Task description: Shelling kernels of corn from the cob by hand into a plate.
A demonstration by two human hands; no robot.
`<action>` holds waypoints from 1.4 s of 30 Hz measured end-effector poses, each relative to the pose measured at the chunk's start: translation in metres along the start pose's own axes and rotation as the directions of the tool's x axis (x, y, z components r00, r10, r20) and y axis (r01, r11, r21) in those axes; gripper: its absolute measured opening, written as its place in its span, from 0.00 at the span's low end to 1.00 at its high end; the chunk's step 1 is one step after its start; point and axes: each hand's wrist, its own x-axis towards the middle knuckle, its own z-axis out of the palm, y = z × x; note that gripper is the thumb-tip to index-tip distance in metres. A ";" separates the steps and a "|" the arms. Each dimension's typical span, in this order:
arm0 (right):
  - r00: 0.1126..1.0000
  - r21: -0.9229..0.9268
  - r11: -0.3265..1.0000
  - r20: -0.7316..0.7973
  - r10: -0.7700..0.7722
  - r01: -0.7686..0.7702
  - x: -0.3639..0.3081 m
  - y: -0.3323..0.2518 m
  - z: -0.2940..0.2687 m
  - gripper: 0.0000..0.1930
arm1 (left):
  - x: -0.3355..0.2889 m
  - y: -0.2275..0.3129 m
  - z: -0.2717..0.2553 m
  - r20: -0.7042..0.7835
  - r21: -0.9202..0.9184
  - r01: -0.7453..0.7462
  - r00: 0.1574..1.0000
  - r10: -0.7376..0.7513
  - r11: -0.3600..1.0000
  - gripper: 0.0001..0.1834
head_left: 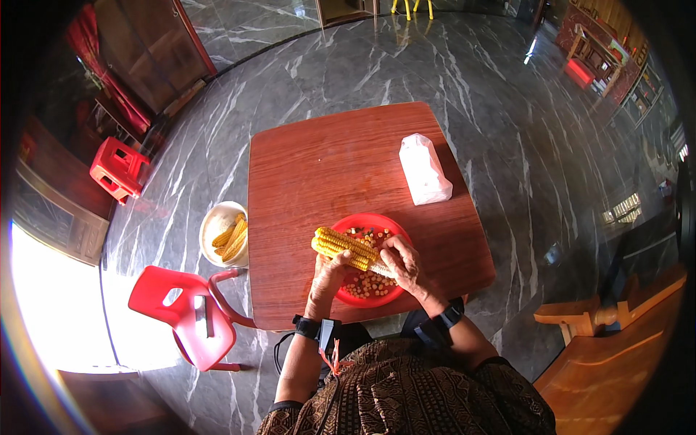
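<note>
A yellow corn cob [335, 243] lies slanted across a red plastic basin [360, 218], just above its kernels. My left hand [330, 272] is wrapped round the cob from the lower left, its thumb along the near side. Pressed to the cob's right end are the bent fingers of my right hand [403, 261]. Pale, stripped cob shows beside those fingers, while full rows of kernels cover the left part. Loose kernels [371, 285] are spread over the basin's bottom. My palms and some fingertips are hidden.
The basin stands at the near edge of a brown wooden table [304, 174]. A white plastic-wrapped pack [425, 170] lies at the table's right. Left of the table are a white bucket [209, 246] with corn cobs [233, 239], a red chair [163, 297] and a red stool [118, 168].
</note>
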 end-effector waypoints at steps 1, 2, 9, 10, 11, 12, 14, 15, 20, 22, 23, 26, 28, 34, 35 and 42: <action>1.000 -0.001 1.000 0.001 0.001 -0.001 0.000 -0.002 0.000 0.09 | 0.000 0.000 0.000 0.000 -0.001 0.000 1.000 0.000 1.000 0.26; 0.999 -0.006 0.999 0.028 -0.038 0.038 0.000 -0.003 0.001 0.10 | 0.001 0.001 0.000 0.004 -0.002 0.001 1.000 -0.001 1.000 0.26; 0.991 -0.013 0.994 0.078 -0.106 0.107 0.000 -0.008 0.001 0.15 | -0.001 0.003 0.000 0.008 0.006 -0.004 1.000 0.004 1.000 0.27; 0.991 -0.013 0.994 0.078 -0.106 0.107 0.000 -0.008 0.001 0.15 | -0.001 0.003 0.001 0.009 0.006 -0.004 1.000 0.004 1.000 0.27; 0.989 -0.008 0.993 0.091 -0.118 0.119 0.001 -0.008 0.000 0.15 | -0.001 0.003 0.001 0.009 0.011 -0.010 1.000 0.010 1.000 0.27; 0.986 -0.002 0.991 0.104 -0.131 0.132 0.001 -0.008 0.000 0.15 | -0.001 0.003 0.002 0.010 0.016 -0.016 1.000 0.016 1.000 0.27; 0.983 -0.007 0.991 0.124 -0.133 0.135 0.000 -0.002 -0.001 0.15 | -0.001 0.004 0.005 0.014 0.026 -0.015 1.000 0.015 1.000 0.27; 0.980 -0.013 0.990 0.144 -0.134 0.137 0.000 0.001 -0.001 0.15 | -0.001 0.004 0.006 0.016 0.035 -0.015 1.000 0.014 0.999 0.27; 0.974 -0.031 0.984 0.151 -0.169 0.175 0.000 0.004 -0.001 0.14 | 0.000 0.002 0.002 0.030 0.049 -0.020 0.999 0.018 0.999 0.27; 0.972 -0.026 0.983 0.155 -0.177 0.183 0.000 0.005 -0.002 0.14 | 0.000 0.002 0.001 0.037 0.052 -0.015 0.999 0.013 0.999 0.26; 0.972 -0.027 0.983 0.154 -0.178 0.184 0.000 0.006 -0.002 0.13 | 0.000 0.002 0.002 0.037 0.048 -0.017 0.999 0.015 0.999 0.26; 0.974 0.022 0.985 0.149 -0.171 0.170 0.001 0.003 -0.004 0.12 | 0.002 -0.001 -0.002 0.036 0.025 -0.016 0.999 0.015 1.000 0.26; 0.976 0.072 0.986 0.145 -0.161 0.152 0.001 0.003 -0.005 0.12 | 0.002 -0.002 -0.003 0.035 0.007 -0.010 0.999 0.010 1.000 0.26; 0.974 0.143 0.979 0.193 0.116 -0.145 0.000 -0.001 -0.004 0.14 | 0.000 0.003 0.005 0.044 -0.002 -0.029 0.999 0.029 1.000 0.28; 0.990 0.048 0.999 0.138 0.003 -0.010 -0.001 0.002 -0.001 0.15 | 0.001 0.002 0.003 0.042 0.019 -0.026 0.999 0.026 0.999 0.28; 0.984 -0.003 0.991 0.118 -0.136 0.137 0.000 -0.005 -0.001 0.17 | 0.002 -0.003 -0.008 0.013 0.060 -0.001 1.000 0.000 0.998 0.26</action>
